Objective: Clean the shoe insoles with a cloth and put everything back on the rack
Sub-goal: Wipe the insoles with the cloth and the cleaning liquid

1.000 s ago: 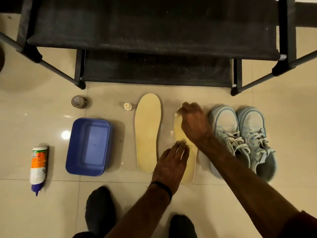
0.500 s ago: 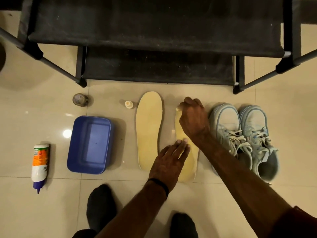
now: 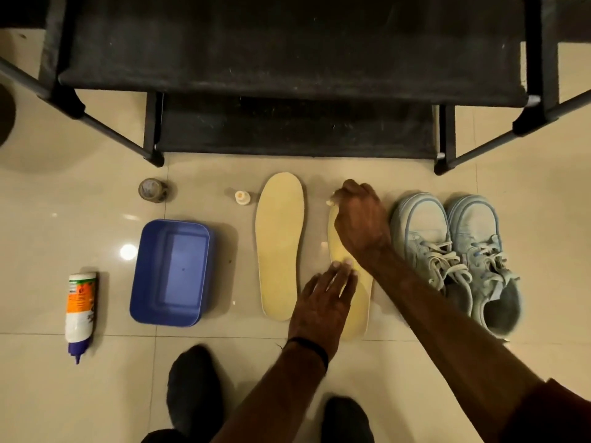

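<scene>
Left hand (image 3: 323,302) flat on insole (image 3: 358,302) — right hand (image 3: 361,219) fingers clutch pale cloth (image 3: 331,199)

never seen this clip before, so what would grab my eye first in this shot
Two pale yellow insoles lie side by side on the tiled floor: the left insole bare, the right insole under both hands. The left hand presses it flat while the right hand works at its toe end. Pale blue sneakers stand right of them, a blue tub left, the black rack behind.
</scene>
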